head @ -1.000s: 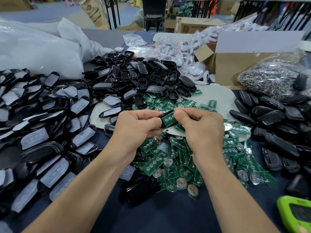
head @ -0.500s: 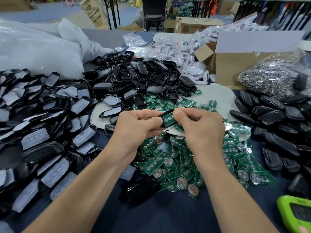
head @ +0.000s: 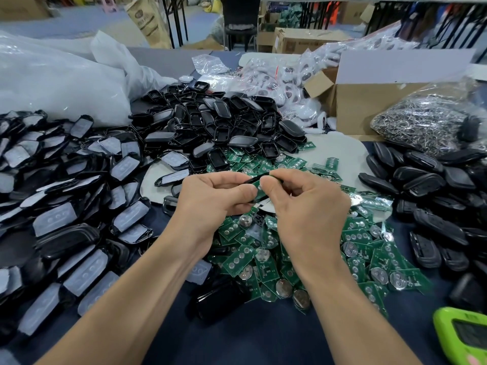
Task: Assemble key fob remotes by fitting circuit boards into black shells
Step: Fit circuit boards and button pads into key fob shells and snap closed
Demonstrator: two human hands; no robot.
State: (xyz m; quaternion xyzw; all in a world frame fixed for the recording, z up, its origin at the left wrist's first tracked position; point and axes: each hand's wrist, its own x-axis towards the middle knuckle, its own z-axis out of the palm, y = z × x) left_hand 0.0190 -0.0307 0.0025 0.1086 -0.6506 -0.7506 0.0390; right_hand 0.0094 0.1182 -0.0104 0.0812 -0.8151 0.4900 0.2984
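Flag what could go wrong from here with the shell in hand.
1. The thumbs cover most of the black shell, so the board's seating cannot be seen; it could go in skewed unnoticed.
2. The left hand and right hand pinch it above the pile of loose boards; a slip may lose it there.

Tally on the desk point(head: 263, 338)
One left hand point(head: 210, 198); one right hand point(head: 311, 206); one black shell point(head: 253, 179) between them; green boards point(head: 363, 248) and loose shells point(head: 218, 119) heaped past counting; one green gadget point(head: 463, 335) at the near right corner.
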